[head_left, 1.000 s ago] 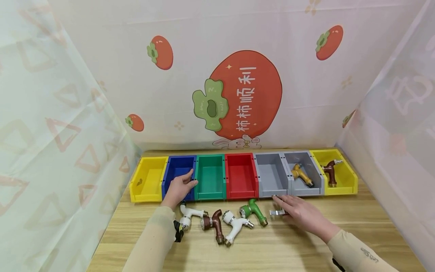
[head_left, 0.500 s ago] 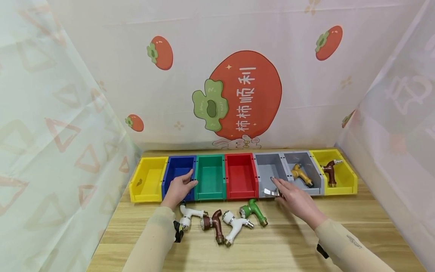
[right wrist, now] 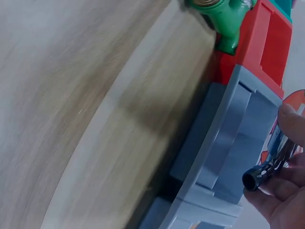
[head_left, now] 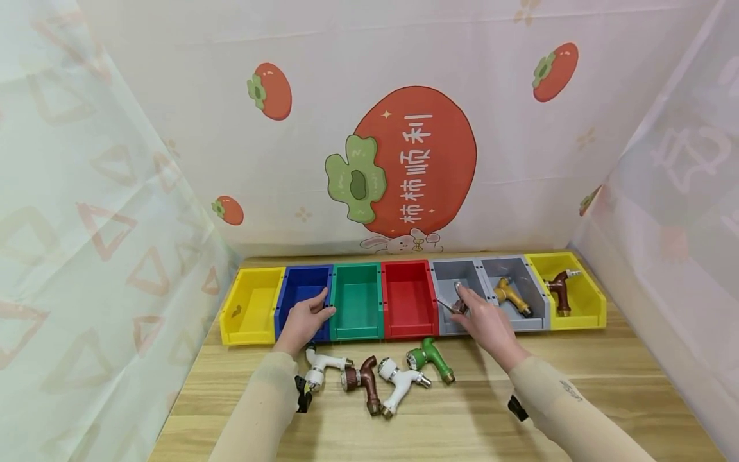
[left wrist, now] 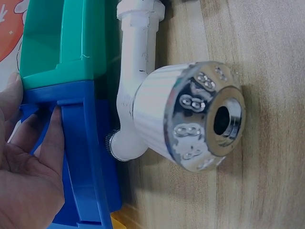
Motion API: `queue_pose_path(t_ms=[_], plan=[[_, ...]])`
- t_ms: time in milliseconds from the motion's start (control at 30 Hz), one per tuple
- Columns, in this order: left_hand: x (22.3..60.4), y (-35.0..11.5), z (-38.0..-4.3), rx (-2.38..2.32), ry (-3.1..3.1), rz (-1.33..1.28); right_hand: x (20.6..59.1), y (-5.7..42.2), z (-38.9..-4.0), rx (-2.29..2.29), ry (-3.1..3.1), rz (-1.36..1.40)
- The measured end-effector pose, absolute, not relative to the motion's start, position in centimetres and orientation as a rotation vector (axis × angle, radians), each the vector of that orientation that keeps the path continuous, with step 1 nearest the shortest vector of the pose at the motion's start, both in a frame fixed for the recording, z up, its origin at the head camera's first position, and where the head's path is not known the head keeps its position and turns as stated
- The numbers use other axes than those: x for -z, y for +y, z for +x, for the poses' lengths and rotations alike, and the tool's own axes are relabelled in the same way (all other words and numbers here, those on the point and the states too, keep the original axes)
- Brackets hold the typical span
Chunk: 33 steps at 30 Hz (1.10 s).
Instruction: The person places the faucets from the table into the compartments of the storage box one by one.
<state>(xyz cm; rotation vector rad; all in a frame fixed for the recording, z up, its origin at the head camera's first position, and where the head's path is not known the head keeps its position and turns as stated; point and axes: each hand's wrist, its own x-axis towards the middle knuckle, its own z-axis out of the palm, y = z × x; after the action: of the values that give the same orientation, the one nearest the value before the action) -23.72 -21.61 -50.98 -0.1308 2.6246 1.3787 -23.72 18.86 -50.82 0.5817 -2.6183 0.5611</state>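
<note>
- Edges, right side: clock directions follow the head view. The dark lever tap (right wrist: 267, 171) lies over the mouth of the inner gray bin (head_left: 449, 274); its lever points to 9 o'clock, reaching the wall shared with the red bin (head_left: 410, 298). Whether it touches wall or floor cannot be told.
- At 3 o'clock from this tap, past a divider, the outer gray bin (head_left: 522, 273) holds an ochre tap (head_left: 510, 296); farther on, the end yellow bin (head_left: 587, 298) holds a maroon tap (head_left: 560, 293).
- Front margin: a green tap (head_left: 434, 360) lies at 7 o'clock from the held tap, its upper end near the red bin's front edge. Wood tabletop (head_left: 467, 423) shows between it and the right sleeve (head_left: 568, 398).
- Right hand (head_left: 485, 326): thumb and fingers are clamped on the dark lever tap; the forearm enters from 5 o'clock, the hand pointing toward 11.
- Left hand (head_left: 303, 321): the forearm enters from 7 o'clock. Fingers reach into the blue bin (head_left: 301, 277), thumb by the divider toward the green bin (head_left: 356, 300); whether they pinch this edge cannot be told. A white tap (head_left: 328, 360) lies just beyond the wrist, at 5 o'clock.
</note>
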Motion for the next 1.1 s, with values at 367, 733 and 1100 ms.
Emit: queue_pose_path(t_ms=[367, 733, 1100], plan=[[51.1, -21.7, -23.7, -1.377, 2.62, -0.147, 50.5, 18.1, -24.8, -0.745, -2.799, 0.278], [51.0, -21.6, -23.6, -1.368, 2.627, -0.133, 50.8, 17.9, -24.2, -0.713, -2.857, 0.288], [51.1, -21.7, -23.6, -1.366, 2.62, -0.139, 51.6, 18.0, -22.4, -0.52, -2.826, 0.549]])
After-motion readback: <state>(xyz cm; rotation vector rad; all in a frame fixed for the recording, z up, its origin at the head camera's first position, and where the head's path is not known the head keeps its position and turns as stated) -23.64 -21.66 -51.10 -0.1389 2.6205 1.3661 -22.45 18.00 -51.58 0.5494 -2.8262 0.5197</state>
